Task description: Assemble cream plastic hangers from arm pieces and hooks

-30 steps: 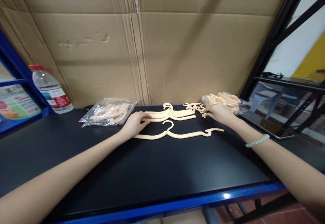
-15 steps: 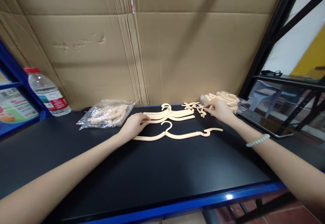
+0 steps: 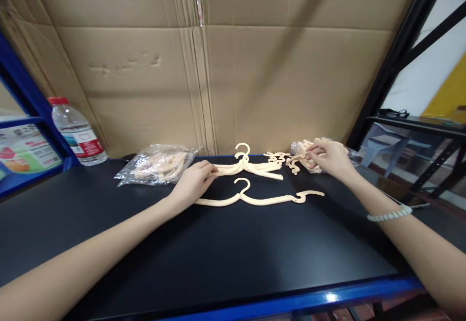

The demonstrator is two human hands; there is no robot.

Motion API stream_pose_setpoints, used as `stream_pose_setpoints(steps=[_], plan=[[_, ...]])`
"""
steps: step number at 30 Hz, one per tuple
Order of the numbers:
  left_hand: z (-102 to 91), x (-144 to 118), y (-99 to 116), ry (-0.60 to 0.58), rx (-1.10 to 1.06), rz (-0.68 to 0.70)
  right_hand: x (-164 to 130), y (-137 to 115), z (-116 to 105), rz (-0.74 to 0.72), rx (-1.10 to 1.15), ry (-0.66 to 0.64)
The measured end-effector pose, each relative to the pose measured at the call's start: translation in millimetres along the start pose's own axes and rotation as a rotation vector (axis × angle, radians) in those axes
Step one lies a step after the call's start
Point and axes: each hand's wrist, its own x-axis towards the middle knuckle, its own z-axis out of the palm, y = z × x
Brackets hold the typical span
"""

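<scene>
My left hand [image 3: 194, 181] pinches the left arm of a cream plastic hanger [image 3: 264, 171], which lies partly over other hangers and slants down at its right end. In front lies another cream hanger [image 3: 267, 200], its left tip hidden behind my left hand and wrist. A small curved hook piece [image 3: 309, 194] joins its right end. My right hand [image 3: 329, 159] has thumb and fingers closed on a small cream hook piece [image 3: 297, 159], just above the table beside a loose pile of similar hook pieces [image 3: 275, 157].
Clear plastic bags of cream parts lie left [image 3: 156, 165] and right, the right bag [image 3: 316, 169] partly behind my right hand. A water bottle [image 3: 82, 136] stands at the left. Cardboard [image 3: 255, 83] walls the back of the black table [image 3: 233, 258]. A flat dark device lies behind my right forearm.
My left hand has taken hold of a hanger in the stack and shifted it, its hook rising and its right end dropping. My right hand has drawn a hook piece up from the pile.
</scene>
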Motion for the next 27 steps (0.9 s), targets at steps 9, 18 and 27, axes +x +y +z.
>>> stream_pose_setpoints(steps=[9,18,27], plan=[[-1.7,-15,7,0.156,-0.03,-0.044,-13,-26,9,0.274,0.627,0.022],[3.6,-18,11,0.201,-0.061,-0.013,-20,-22,30,0.401,0.884,-0.165],[7.7,-20,10,0.215,-0.091,-0.064,-26,-31,28,0.387,0.9,-0.382]])
